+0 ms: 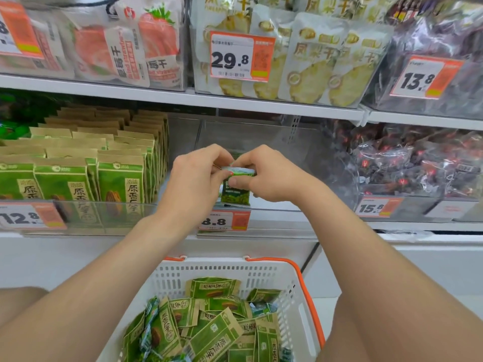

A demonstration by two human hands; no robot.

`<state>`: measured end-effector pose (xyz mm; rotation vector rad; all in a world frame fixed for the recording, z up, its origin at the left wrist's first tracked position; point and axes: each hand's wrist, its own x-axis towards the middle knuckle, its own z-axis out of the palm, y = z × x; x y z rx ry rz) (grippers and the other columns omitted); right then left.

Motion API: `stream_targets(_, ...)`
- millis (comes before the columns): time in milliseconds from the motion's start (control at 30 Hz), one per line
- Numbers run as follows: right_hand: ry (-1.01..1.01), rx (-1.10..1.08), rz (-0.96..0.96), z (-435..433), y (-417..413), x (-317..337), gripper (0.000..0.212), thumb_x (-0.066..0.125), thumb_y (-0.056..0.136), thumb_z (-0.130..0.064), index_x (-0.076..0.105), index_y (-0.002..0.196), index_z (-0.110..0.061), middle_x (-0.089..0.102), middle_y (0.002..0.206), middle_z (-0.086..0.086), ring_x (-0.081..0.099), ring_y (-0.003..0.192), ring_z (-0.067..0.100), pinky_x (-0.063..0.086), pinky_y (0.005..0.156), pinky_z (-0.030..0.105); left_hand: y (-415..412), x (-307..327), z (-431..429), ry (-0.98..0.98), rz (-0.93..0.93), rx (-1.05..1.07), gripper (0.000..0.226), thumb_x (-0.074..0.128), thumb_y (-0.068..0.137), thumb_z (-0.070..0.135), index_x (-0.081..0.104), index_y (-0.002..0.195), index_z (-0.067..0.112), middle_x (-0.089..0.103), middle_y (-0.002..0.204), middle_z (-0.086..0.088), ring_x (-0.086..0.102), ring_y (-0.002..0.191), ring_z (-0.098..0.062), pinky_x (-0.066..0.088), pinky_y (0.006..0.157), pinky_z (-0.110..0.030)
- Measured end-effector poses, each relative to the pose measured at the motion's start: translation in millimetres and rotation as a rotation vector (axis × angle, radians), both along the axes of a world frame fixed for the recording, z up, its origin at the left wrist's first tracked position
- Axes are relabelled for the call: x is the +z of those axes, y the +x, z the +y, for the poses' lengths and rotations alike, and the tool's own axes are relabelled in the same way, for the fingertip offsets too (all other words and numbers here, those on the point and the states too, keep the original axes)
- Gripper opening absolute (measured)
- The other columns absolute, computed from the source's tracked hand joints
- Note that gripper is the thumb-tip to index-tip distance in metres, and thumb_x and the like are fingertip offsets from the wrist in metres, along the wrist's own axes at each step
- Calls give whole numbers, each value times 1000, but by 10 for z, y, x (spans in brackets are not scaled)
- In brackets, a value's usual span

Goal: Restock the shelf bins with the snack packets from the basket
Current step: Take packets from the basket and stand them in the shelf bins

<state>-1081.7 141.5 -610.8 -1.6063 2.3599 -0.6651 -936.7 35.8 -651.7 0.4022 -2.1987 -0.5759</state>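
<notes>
Both hands meet over the clear middle bin (264, 137) on the lower shelf. My left hand (194, 181) and my right hand (271, 176) pinch the top edge of a small dark-green snack packet (235, 190), which stands upright just behind the bin's front wall. Apart from this packet the bin looks nearly bare. Below, a white basket (295, 291) with orange handles holds several green and kraft-paper packets (209, 327) lying in a loose heap.
The left bin is packed with upright green-and-kraft packets (78, 165). On the right sits a bin of dark wrapped sweets (413, 163). The upper shelf carries strawberry, pineapple and dark packs. Price tags 12.8, 8.8 (224, 220) and 15.8 line the shelf front.
</notes>
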Motion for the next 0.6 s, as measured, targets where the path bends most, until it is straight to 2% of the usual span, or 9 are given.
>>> stream_targets(100,-35,-77,59,-19,-122,-63,28,74,94,-40,77,117,-24,72,108,0,60,107,23,39,80,31,-14,-28,-39,-149,-87,30,26,73,92,4,71,114,18,69,107,2,65,103,-21,53,93,-42)
stream_targets(200,-3,-148,108,-33,-234,-113,23,75,95,-35,76,112,-21,69,99,6,60,114,30,40,82,31,-6,-99,-61,-291,-196,122,46,74,80,-7,69,119,18,64,125,-4,53,126,-31,38,107,-48)
stream_targets(233,65,-149,87,-29,-262,-130,27,75,95,-36,75,116,-19,71,104,10,64,111,29,41,81,30,8,-121,-56,-282,-237,152,51,73,80,-6,67,124,18,58,136,-7,46,135,-32,33,112,-50)
stream_targets(300,229,-118,42,-8,-302,-189,34,77,93,-38,71,120,-18,72,96,10,74,84,17,46,74,27,37,-168,-46,-183,-315,199,54,69,86,-2,59,135,20,39,156,-12,32,148,-34,29,116,-53)
stream_targets(367,324,-93,8,-10,-308,-270,36,78,93,-33,69,121,-13,70,91,1,73,64,12,49,63,24,54,-201,-37,-87,-364,221,53,65,90,-1,55,139,18,25,163,-16,37,145,-40,38,110,-54)
stream_targets(433,335,-105,-85,-61,-304,-364,25,76,95,-23,68,114,-10,63,105,3,76,63,19,53,56,20,56,-213,-14,-42,-411,225,52,61,91,-2,52,140,15,15,166,-15,52,128,-44,48,93,-49)
stream_targets(467,329,-118,-103,-93,-285,-389,18,76,95,-21,67,108,-12,58,105,5,77,66,21,52,53,17,51,-219,-1,-34,-434,220,52,61,92,-2,51,140,14,10,167,-15,55,124,-44,48,87,-46)
stream_targets(533,301,-129,-84,-170,-259,-416,26,80,92,-23,70,112,-10,61,107,5,75,85,21,51,61,15,39,-235,19,-38,-466,222,52,61,91,-4,51,139,12,3,170,-15,51,131,-43,46,85,-41)
stream_targets(600,259,-136,-24,-237,-229,-431,40,84,88,-27,72,120,-7,67,117,4,63,99,20,48,78,24,38,-244,23,-52,-484,224,49,60,91,-7,53,136,12,2,172,-13,41,142,-42,46,93,-42)
